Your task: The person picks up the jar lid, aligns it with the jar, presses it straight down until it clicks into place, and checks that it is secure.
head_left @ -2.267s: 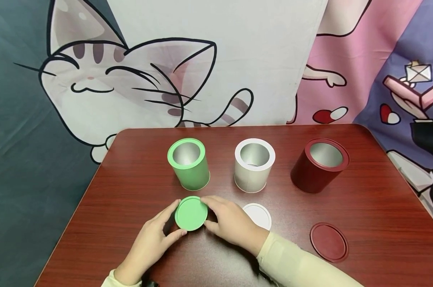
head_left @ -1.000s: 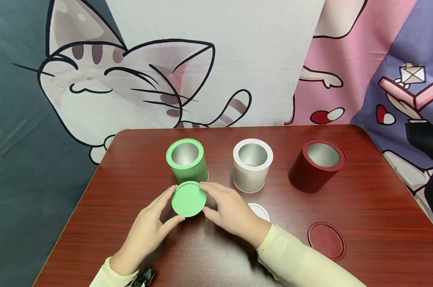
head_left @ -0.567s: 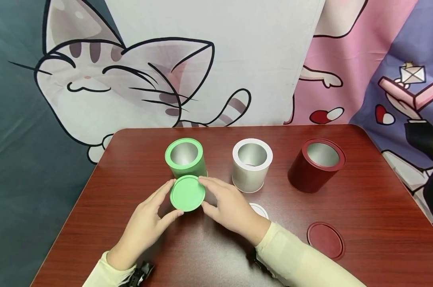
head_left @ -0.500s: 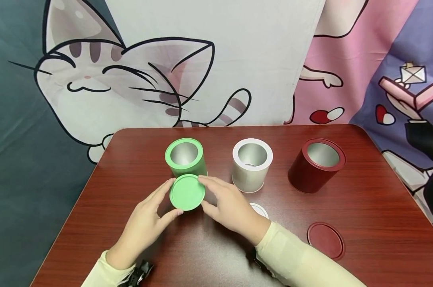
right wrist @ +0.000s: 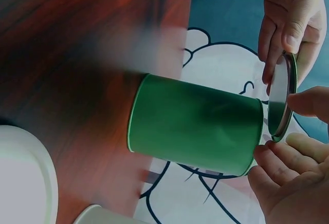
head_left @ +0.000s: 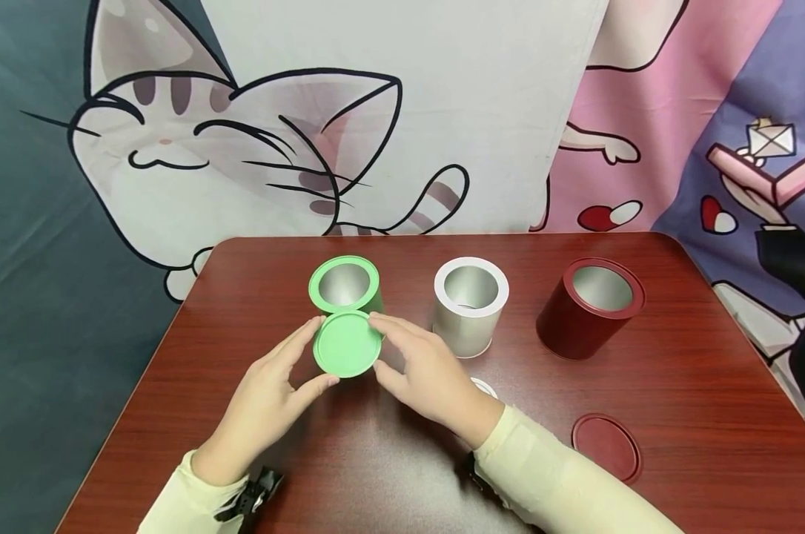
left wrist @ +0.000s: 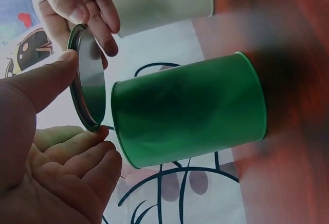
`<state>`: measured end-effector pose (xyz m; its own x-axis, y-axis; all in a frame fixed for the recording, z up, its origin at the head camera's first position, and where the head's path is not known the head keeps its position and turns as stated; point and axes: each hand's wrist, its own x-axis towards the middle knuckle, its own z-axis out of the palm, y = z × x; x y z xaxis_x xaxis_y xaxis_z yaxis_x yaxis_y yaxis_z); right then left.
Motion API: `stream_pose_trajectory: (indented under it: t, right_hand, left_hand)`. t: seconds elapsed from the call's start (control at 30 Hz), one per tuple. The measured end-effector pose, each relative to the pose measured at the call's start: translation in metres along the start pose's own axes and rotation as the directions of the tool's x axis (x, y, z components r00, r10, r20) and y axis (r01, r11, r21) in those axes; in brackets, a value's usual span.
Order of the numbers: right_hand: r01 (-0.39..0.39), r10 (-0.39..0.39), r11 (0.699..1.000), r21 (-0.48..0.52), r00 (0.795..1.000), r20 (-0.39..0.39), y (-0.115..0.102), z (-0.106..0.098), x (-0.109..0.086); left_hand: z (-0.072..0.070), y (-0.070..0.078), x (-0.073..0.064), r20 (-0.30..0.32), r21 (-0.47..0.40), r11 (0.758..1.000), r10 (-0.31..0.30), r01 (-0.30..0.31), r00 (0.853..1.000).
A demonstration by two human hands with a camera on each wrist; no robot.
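A round green lid (head_left: 347,344) is held by its edge between both hands. My left hand (head_left: 261,401) pinches its left side with thumb and fingers, while my right hand (head_left: 431,374) pinches the right side. Just behind the lid stands an upright green can (head_left: 372,302), its top uncovered. In the left wrist view the lid (left wrist: 88,77) is raised near the rim level of the can (left wrist: 189,110), tilted and a little apart from it. The right wrist view also shows a narrow gap between lid (right wrist: 282,96) and can (right wrist: 198,124).
A white can (head_left: 469,326) and a dark red can (head_left: 579,326) stand to the right, both uncovered. A white lid (head_left: 485,386) lies partly hidden behind my right hand. The dark red lid (head_left: 606,448) lies on the brown table (head_left: 696,386). A printed cloth (head_left: 496,96) hangs behind.
Both hands have lifted the green lid from in front of the green can and brought it up and away from me, close to the can's rim. The cans have stayed put.
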<state>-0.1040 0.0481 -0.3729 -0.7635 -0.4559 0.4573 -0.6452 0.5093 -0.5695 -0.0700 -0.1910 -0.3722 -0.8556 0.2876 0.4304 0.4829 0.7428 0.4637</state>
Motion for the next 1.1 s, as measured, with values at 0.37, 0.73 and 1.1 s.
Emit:
stream_pose_trajectory:
  t: [0.37, 0.73, 1.1]
  right_hand:
    - [-0.037, 0.037, 0.999, 0.020, 0.999, 0.018, -0.003, -0.006, 0.008]
    - [-0.058, 0.059, 0.998, -0.016, 0.998, 0.037, -0.003, -0.009, 0.015]
    - [-0.083, 0.085, 0.996, -0.043, 0.995, 0.046, -0.001, -0.006, 0.024]
  left_hand:
    - [-0.004, 0.000, 0.011, -0.003, -0.017, 1.000, -0.002, 0.002, 1.000]
    - [-0.010, -0.003, 0.022, 0.033, -0.049, 0.998, -0.025, 0.026, 0.999]
    - [-0.014, -0.009, 0.029, 0.117, -0.065, 0.994, -0.075, 0.083, 0.990]
